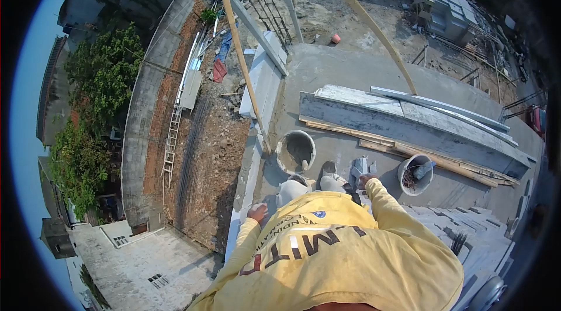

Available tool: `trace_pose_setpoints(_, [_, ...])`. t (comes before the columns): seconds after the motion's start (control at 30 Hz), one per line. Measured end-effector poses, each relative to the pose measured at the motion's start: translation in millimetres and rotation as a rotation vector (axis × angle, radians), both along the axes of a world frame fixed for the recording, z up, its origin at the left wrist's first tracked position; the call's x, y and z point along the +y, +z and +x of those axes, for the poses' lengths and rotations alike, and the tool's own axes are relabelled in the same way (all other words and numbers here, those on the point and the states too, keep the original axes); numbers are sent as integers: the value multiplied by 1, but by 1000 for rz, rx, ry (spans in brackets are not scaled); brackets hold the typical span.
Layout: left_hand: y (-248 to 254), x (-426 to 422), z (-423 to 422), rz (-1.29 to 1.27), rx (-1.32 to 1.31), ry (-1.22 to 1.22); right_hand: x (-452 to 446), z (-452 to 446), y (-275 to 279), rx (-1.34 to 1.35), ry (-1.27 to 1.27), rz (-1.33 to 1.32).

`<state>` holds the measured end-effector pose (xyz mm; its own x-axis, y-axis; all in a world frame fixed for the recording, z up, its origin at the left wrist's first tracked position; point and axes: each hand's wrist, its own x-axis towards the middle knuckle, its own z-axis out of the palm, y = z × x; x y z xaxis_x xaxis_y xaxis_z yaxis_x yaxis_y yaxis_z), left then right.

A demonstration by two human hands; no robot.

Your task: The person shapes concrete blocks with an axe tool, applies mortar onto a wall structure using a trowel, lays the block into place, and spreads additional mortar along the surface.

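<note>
My left hand (258, 212) is beside my left knee, over the pale blocks along the slab's edge; its fingers look curled, but they are too small to make out. At my right side, my right hand (367, 180) is closed at the near end of a grey metal tool (360, 169), next to my right shoe (329, 169). In front of my left knee stands a round bucket (281, 153) with wet grey mortar inside and a handle showing in it. To the right of my right hand is another bucket (404, 185) holding small brown pieces and a bluish bag.
Long grey panels (350, 113) and wooden planks (432, 160) lie ahead on the slab. A wooden pole (241, 59) and a curved timber (368, 18) rise in front. Stacked blocks (467, 226) are at the right. Left of the slab's edge, rubble ground (219, 147) lies far below.
</note>
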<state>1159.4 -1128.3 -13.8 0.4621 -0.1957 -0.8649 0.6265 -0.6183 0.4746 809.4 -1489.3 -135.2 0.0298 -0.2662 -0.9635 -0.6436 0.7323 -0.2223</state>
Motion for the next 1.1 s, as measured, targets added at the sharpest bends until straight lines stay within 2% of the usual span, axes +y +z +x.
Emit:
trace_pose_setpoints(0.1, [-6,3,2,1,7,26,-5,3,22,-5,74,-45])
trace_pose_setpoints(0.2, [-16,10,4,-13,13,20,-3,16,59,6,-58,-136])
trace_pose_setpoints(0.67, [-10,10,4,-23,32,-58,2,2,5,-57,-62,-74])
trace_pose_setpoints(0.8, [-12,13,2,-20,14,-52,3,7,39,-52,-58,-84])
trace_pose_setpoints(1.1, [-12,11,3,-12,22,-71,4,6,21,-39,-69,-67])
